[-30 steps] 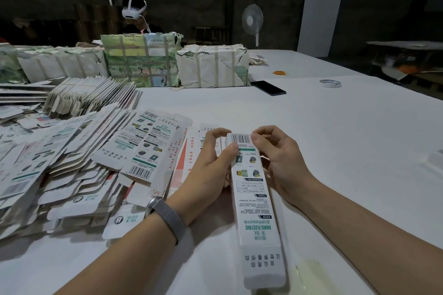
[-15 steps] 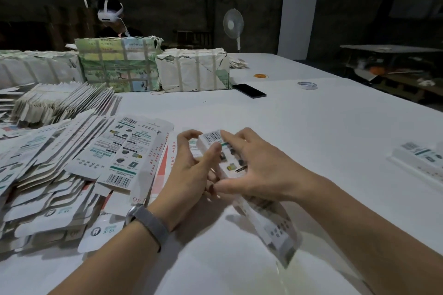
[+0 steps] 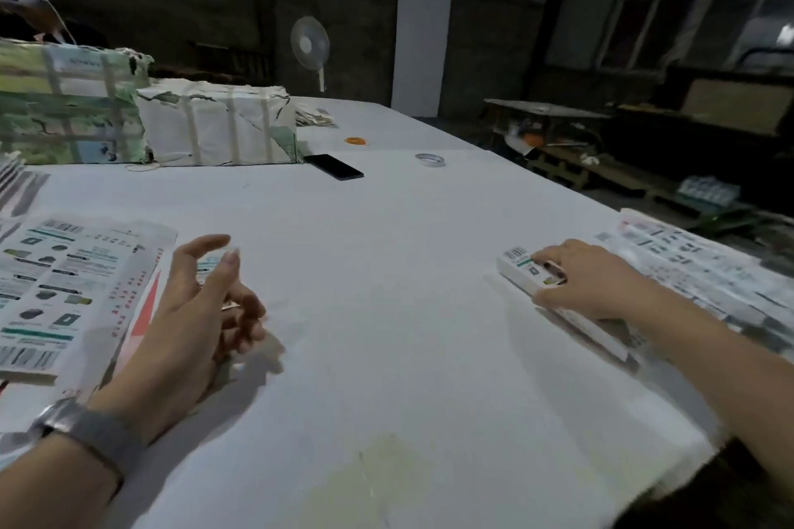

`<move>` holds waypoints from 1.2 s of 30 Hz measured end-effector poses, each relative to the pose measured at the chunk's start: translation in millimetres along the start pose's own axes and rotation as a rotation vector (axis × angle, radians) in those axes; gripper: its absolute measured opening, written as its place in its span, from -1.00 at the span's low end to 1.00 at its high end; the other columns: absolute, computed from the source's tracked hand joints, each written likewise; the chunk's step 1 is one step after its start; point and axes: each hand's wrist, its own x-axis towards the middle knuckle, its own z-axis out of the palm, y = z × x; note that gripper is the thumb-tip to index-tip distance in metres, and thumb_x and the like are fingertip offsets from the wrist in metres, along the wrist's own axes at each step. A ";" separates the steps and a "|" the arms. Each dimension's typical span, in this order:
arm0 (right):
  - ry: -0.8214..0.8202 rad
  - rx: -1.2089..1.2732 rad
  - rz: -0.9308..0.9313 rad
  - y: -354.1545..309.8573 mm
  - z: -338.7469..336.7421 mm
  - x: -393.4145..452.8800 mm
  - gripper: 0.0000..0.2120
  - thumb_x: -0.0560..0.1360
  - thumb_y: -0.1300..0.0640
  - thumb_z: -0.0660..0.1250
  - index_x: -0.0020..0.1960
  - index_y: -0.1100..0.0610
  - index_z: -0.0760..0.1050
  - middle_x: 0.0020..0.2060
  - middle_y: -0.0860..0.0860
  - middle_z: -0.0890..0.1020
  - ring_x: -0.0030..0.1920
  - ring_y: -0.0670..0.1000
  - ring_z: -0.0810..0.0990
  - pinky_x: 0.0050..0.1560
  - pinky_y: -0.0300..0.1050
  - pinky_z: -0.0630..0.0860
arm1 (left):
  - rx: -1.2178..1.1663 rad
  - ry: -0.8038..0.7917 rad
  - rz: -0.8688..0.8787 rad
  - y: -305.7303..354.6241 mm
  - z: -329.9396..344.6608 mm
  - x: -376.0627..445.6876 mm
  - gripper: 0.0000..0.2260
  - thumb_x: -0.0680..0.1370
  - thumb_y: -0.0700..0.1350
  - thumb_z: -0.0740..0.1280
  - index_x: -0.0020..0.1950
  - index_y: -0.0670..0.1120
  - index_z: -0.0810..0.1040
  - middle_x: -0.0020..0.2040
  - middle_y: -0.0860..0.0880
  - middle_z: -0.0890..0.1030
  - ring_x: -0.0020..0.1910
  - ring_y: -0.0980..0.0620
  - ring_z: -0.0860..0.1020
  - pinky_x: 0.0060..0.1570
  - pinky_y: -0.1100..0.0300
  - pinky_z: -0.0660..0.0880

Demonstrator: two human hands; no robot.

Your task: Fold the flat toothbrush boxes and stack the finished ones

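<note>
Blur smears the finished boxes (image 3: 704,271) at the white table's (image 3: 386,314) right edge. My right hand (image 3: 588,283) clasps a folded box (image 3: 526,273) beside them; my left hand (image 3: 193,314) hangs loosely curled, empty (flat boxes (image 3: 56,288) cut off left). Dim room behind.

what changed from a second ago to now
The folded box went from the middle of the table, where both hands held it, out to the right beside the finished boxes, carried by the right hand. The left hand let go and is empty. Flat boxes and phone stayed put.
</note>
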 end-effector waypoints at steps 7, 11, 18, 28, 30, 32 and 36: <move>0.235 -0.055 0.156 63.7 22.6 -0.3 -0.62 0.48 -0.09 0.37 0.29 -0.11 0.51 0.10 -0.04 0.40 0.19 0.06 0.40 -0.05 -0.05 0.43 | -0.017 -0.004 -0.038 0.5 1.5 0.9 -0.64 0.37 0.31 0.38 0.13 0.29 0.53 -0.37 -0.05 0.57 -0.54 -0.01 0.48 -0.47 0.20 0.35; 0.273 -0.143 0.175 58.0 25.2 11.4 -0.67 0.53 0.01 0.31 0.29 -0.09 0.49 0.13 -0.03 0.40 0.21 0.06 0.38 -0.08 -0.06 0.40 | -0.013 -0.011 -0.042 3.8 3.6 -3.1 -0.85 0.56 0.13 0.29 0.10 0.23 0.56 -0.38 -0.06 0.56 -0.52 -0.01 0.49 -0.51 0.23 0.35; 0.324 0.004 -0.097 -49.3 16.3 16.6 -0.77 0.54 -0.08 0.26 0.18 -0.10 0.49 0.13 -0.10 0.45 0.20 0.00 0.42 -0.01 -0.06 0.38 | 0.007 -0.024 -0.089 16.7 14.1 -13.2 -0.78 0.70 -0.07 0.20 -0.02 0.14 0.60 -0.40 -0.06 0.54 -0.53 0.02 0.48 -0.62 0.27 0.31; 0.119 0.767 -0.570 -297.8 19.3 -17.5 -0.92 0.45 0.06 0.29 -0.11 -0.12 0.50 -0.30 -0.15 0.57 -0.16 -0.01 0.56 -0.03 -0.05 0.54 | -0.110 0.120 -0.161 28.0 16.9 -16.9 -0.77 0.65 -0.26 0.18 -0.03 -0.02 0.58 -0.44 -0.07 0.47 -0.58 0.05 0.42 -0.64 0.31 0.29; 0.053 0.988 -0.577 -315.7 30.4 -19.4 -0.87 0.48 0.16 0.27 -0.08 -0.03 0.56 -0.40 -0.12 0.59 -0.28 -0.03 0.58 -0.11 -0.08 0.58 | -0.164 0.225 -0.177 29.9 14.4 -14.7 -0.78 0.64 -0.30 0.14 0.01 -0.08 0.53 -0.47 -0.07 0.45 -0.60 0.05 0.39 -0.65 0.30 0.28; 0.020 1.134 -0.563 -319.2 43.9 -17.9 -0.84 0.49 0.24 0.27 -0.09 0.03 0.58 -0.40 -0.08 0.57 -0.33 -0.02 0.56 -0.16 -0.05 0.58 | -0.127 0.279 -0.164 30.8 10.5 -12.9 -0.77 0.62 -0.32 0.12 0.02 -0.07 0.52 -0.49 -0.04 0.47 -0.60 0.04 0.39 -0.64 0.28 0.28; 0.080 1.298 -0.465 -314.0 55.4 -3.6 -0.74 0.45 0.34 0.28 -0.21 0.00 0.57 -0.39 -0.10 0.54 -0.33 -0.10 0.45 -0.20 -0.15 0.43 | 0.395 0.322 0.182 33.4 -1.6 -11.8 -0.83 0.56 -0.27 0.20 -0.05 -0.02 0.51 -0.48 0.03 0.51 -0.51 -0.01 0.50 -0.52 0.17 0.38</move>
